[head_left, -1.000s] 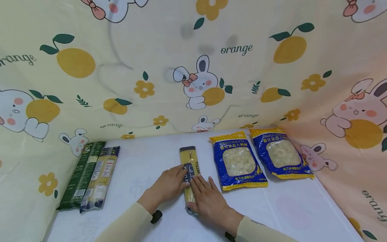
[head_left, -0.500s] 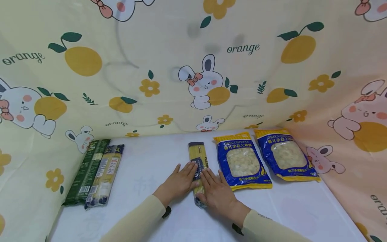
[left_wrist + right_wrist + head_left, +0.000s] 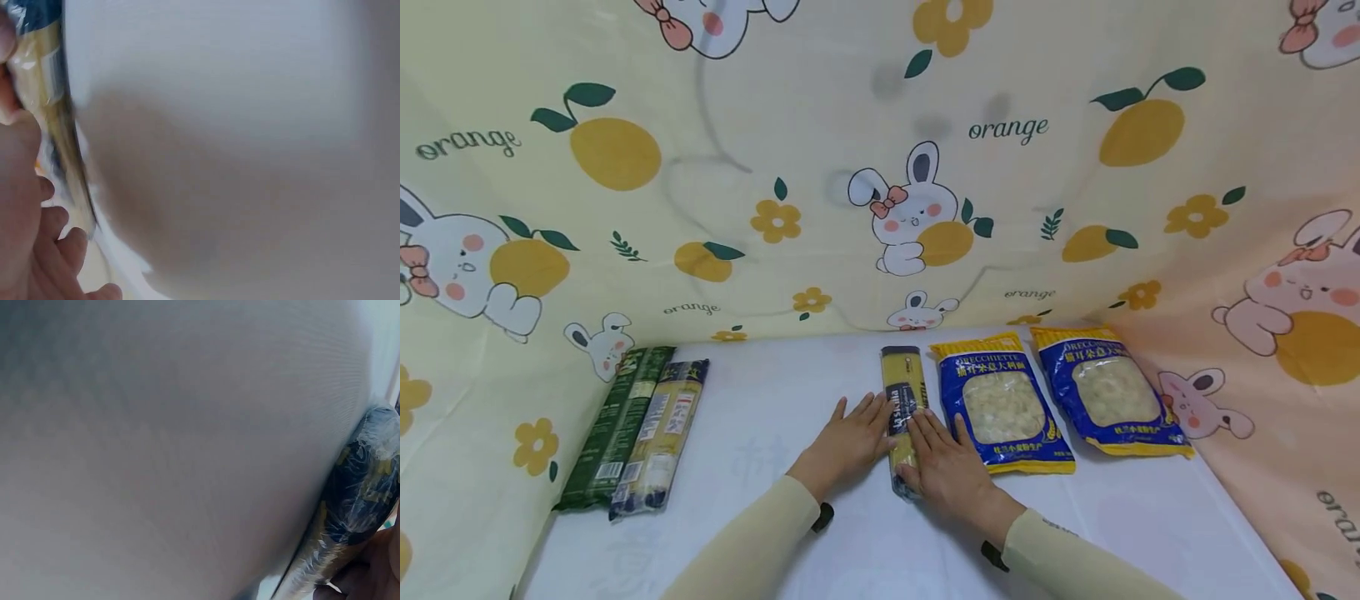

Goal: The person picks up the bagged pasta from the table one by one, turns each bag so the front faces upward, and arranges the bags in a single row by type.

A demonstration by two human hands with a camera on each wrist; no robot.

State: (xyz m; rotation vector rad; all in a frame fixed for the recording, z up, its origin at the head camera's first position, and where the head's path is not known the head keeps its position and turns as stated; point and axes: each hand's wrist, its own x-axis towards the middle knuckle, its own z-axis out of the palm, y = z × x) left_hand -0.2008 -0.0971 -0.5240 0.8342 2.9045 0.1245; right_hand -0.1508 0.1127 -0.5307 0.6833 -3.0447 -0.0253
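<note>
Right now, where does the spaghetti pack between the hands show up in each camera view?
Head: spaghetti pack at centre, between both hands.
Left wrist: along the left edge.
Right wrist: its end at lower right.
Shared landmark: the white table.

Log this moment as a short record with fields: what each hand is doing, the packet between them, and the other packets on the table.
left hand: flat, fingers straight, touching the left side of the spaghetti packet
right hand: flat, fingers straight, resting on the packet's near end
spaghetti packet: lies lengthwise on the white table, just left of the blue pasta bags
blue pasta bags: two, side by side, near one and far-right one
left edge: green packet beside a second spaghetti packet
</note>
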